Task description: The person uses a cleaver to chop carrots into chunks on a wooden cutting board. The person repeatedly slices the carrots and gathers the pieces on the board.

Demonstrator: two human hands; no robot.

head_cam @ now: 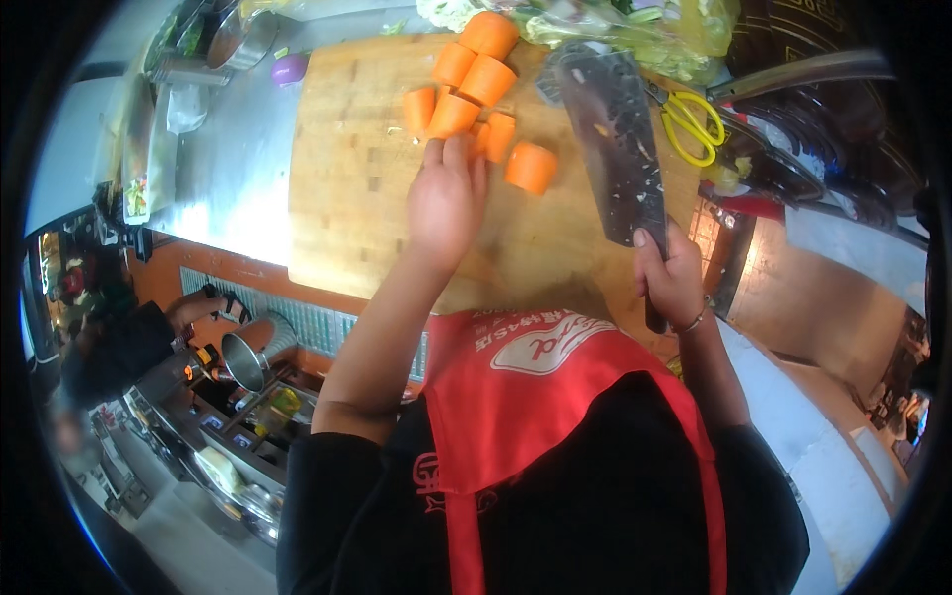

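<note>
Several thick chunks of peeled carrot [487,80] lie grouped on the far half of a wooden cutting board [357,201]. My left hand [448,197] reaches over the board, its fingertips at the nearest chunks; whether it grips one is hidden. Another carrot chunk [531,168] lies apart, to the right of that hand. My right hand [673,275] is closed around the handle of a cleaver [613,141]. The broad, dark blade points away from me over the board's right side, with small food bits stuck to it.
Yellow-handled scissors [692,128] lie at the board's right edge. Leafy vegetables in clear plastic [632,33] are behind it. A purple object [290,69] rests on the steel counter [223,171]. At left, another person's arm [197,309] is beside a metal pot [256,353].
</note>
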